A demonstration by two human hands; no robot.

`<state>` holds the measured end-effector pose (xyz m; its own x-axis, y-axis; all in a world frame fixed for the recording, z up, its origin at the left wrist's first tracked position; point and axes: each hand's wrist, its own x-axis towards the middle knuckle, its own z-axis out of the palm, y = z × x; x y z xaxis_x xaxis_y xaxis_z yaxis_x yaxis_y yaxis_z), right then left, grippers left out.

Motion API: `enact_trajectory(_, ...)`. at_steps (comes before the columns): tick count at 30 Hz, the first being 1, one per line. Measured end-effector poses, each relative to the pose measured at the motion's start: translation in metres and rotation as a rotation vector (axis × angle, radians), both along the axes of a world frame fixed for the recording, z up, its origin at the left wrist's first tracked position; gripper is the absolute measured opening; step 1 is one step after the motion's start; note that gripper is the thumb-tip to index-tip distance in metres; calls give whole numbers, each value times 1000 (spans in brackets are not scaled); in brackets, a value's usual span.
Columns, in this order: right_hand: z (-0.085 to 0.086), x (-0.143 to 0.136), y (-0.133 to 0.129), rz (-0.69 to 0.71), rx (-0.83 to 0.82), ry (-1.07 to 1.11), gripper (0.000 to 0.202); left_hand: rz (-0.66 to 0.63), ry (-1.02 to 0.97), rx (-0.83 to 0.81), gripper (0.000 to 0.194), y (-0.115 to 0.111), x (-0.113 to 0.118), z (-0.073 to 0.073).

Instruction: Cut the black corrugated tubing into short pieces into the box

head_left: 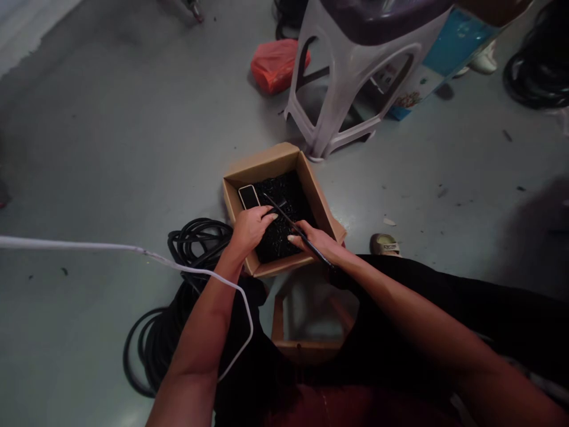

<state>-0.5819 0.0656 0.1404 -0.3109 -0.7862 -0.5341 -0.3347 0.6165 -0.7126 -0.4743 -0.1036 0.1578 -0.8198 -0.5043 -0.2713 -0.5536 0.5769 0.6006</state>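
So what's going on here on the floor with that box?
A seated person has both hands in an open cardboard box on the floor, full of small black parts. The left hand reaches into the parts beside a phone lying in the box. The right hand holds a thin black cable over the box. Coiled black cable lies at the left, and a white stool stands behind.

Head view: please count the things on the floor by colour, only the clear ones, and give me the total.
Black: 2, the cable coil by the left hand and the second coil far right.
Brown: 1, the cardboard box both hands reach into; the right hand holds a thin black cable.
Red: 1, the plastic bag.
White: 1, the plastic stool.
Total: 5
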Motion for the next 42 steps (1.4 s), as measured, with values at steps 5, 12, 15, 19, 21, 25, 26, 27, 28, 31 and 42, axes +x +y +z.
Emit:
enact_trajectory(5,-2,-1,0,5,14,-57,36,-95,-96,-205,30,9,-2,0)
enact_trajectory(12,-5,1,1,-25,-5,-175,39,-187,-189,-379,27,19,0,-2)
enact_trajectory(15,-5,2,2,-46,1,-150,35,-201,-173,-361,29,19,0,-2)
enact_trajectory(19,-1,2,1,-22,22,-55,31,-184,-147,-319,30,18,1,-4)
enact_trajectory(21,2,2,1,-10,24,-21,30,-159,-130,-293,28,18,1,-5)
enact_trajectory(25,7,1,0,5,51,35,26,-79,-83,-191,26,19,-1,-8)
enact_trajectory(26,7,1,1,7,59,46,25,-60,-71,-156,25,18,-2,-8)
enact_trajectory(27,6,1,2,8,61,55,25,-41,-59,-116,24,17,-2,-9)
enact_trajectory(28,6,1,3,11,58,62,24,-26,-52,-64,23,16,-2,-9)
enact_trajectory(31,2,1,6,31,30,82,24,-7,-75,176,23,10,-1,-7)
enact_trajectory(42,-19,-10,12,-80,-39,115,30,4,-59,455,31,2,1,-3)
